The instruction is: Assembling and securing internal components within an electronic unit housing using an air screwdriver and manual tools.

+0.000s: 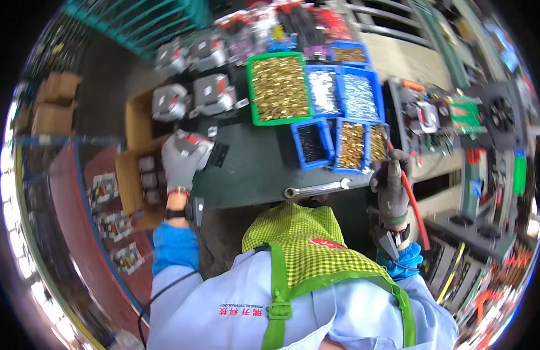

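My left hand (181, 164), in a grey glove, is closed round a small grey-and-red boxy unit (194, 142) at the left of the dark table. A black flat piece (218, 154) sits against that unit; motion blur hides whether they are joined. Similar grey units (213, 93) stand just beyond. At the right table edge, my right hand (393, 185), also gloved, has its fingers wrapped round a long, thin red tool (414, 210) that curves down past my wrist. Its upper end shows near the small blue bins, and the glove hides its middle.
A green bin of brass-coloured parts (280, 87) and several blue bins (360, 93) of small metal parts fill the table's right side. A wrench (317, 188) lies along the near edge. Open cardboard boxes (133, 181) adjoin the left edge; a cluttered tool cart (433, 116) stands right.
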The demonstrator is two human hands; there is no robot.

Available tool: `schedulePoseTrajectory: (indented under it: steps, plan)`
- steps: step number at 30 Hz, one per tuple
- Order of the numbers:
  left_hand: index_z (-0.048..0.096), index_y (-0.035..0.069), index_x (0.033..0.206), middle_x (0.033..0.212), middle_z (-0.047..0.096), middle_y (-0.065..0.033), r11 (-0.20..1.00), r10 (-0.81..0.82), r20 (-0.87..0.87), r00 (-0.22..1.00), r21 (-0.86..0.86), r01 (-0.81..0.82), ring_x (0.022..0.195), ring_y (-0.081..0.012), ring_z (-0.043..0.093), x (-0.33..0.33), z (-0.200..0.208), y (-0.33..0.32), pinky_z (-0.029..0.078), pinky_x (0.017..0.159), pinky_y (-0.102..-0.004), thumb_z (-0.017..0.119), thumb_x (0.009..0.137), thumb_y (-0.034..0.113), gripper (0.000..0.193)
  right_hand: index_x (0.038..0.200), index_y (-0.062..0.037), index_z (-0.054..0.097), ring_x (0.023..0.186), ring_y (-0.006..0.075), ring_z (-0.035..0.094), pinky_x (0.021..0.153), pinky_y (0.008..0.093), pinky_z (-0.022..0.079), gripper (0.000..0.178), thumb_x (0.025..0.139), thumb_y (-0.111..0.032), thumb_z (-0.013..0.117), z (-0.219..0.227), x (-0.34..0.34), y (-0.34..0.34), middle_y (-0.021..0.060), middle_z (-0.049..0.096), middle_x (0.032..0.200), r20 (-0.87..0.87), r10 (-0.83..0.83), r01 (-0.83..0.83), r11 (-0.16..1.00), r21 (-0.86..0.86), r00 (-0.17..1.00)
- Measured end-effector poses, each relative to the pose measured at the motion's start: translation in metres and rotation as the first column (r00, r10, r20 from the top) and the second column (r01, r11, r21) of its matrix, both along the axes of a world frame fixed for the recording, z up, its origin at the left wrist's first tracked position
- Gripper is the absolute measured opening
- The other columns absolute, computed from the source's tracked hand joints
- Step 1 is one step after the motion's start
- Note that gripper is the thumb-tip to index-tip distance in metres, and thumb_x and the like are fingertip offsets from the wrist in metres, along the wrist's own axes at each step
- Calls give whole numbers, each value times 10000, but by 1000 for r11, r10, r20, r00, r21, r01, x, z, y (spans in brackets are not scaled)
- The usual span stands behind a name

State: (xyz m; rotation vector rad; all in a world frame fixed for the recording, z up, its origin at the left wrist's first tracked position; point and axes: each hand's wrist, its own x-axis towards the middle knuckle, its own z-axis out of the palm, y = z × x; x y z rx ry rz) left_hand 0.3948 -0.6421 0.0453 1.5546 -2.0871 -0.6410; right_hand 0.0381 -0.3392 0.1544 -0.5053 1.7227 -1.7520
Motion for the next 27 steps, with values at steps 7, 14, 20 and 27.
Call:
schedulePoseTrajectory:
  steps: [7, 14, 20, 27]
  plan:
    - [656, -33, 926, 866, 682, -157, 974, 212, -93, 973, -67, -218, 746, -275, 651, -39, 29, 14, 531, 690, -412, 802, 693, 362, 481, 1185, -47, 481, 740, 199, 550, 671, 351, 463, 356, 832, 0, 480, 10, -68, 93, 116, 526, 876, -583, -222, 386, 906, 173, 781]
    - [453, -31, 1286, 1195, 548, -248, 970, 243, 358, 902, -63, -236, 1096, -357, 563, 3, -18, -16, 469, 922, -446, 697, 720, 627, 901, 1223, -41, 433, 1007, 428, 511, 867, 475, 442, 422, 831, -123, 566, -14, -189, 237, 254, 482, 1107, -943, -212, 881, 452, 139, 258]
    - [462, 5, 1281, 1111, 566, -251, 817, 528, 615, 585, -555, -155, 887, -413, 612, 7, 14, -2, 530, 746, -505, 551, 562, 896, 1149, 1353, -30, 331, 1184, 465, 441, 986, 484, 401, 609, 827, -223, 570, -58, -360, 292, 288, 442, 1262, -962, -255, 988, 141, 65, 100]
    - [492, 10, 1305, 1222, 559, -192, 917, -20, 508, 861, -334, 218, 1009, -321, 595, -127, 109, 100, 509, 807, -403, 674, 816, 512, 724, 1323, -78, 372, 1109, 448, 507, 914, 490, 442, 536, 841, -236, 543, -104, -542, 391, 281, 399, 1292, -858, -511, 968, -187, 168, 50]
